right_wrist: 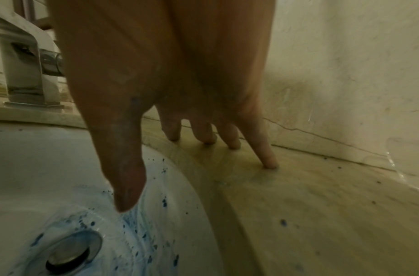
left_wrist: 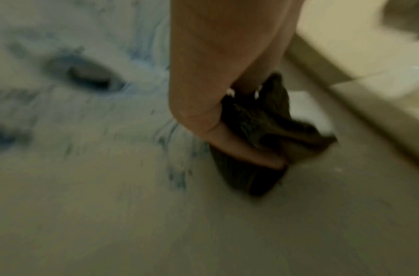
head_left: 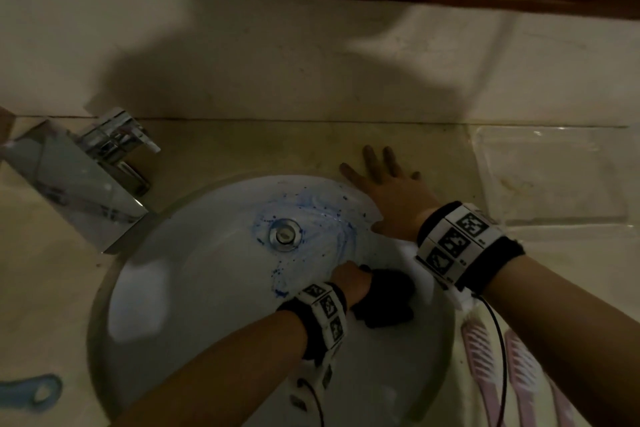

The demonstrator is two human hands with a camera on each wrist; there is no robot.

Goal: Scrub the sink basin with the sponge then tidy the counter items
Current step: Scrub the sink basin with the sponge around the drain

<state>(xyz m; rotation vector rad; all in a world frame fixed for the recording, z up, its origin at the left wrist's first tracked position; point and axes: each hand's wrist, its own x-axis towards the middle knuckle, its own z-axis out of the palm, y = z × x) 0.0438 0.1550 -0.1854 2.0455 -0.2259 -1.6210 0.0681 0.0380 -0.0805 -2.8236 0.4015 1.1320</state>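
Note:
A white sink basin (head_left: pixel 194 274) fills the middle of the head view, smeared with blue cleaner around its metal drain (head_left: pixel 285 234). My left hand (head_left: pixel 349 279) grips a dark scrubbing sponge (head_left: pixel 386 298) and presses it on the basin's right inner wall. The left wrist view, blurred, shows the sponge (left_wrist: pixel 258 138) bunched under my curled fingers (left_wrist: pixel 246 151) beside blue streaks. My right hand (head_left: pixel 388 191) lies flat, fingers spread, on the counter at the basin's far right rim. In the right wrist view its fingertips (right_wrist: pixel 271 160) touch the counter (right_wrist: pixel 321 205) and the thumb hangs over the basin (right_wrist: pixel 26 168).
A chrome faucet (head_left: pixel 86 177) stands at the back left of the basin. A clear plastic tray (head_left: pixel 550 177) sits on the counter at the right. Pink combs (head_left: pixel 485 357) lie at the front right, a blue object (head_left: pixel 34 390) at the front left. The wall rises just behind.

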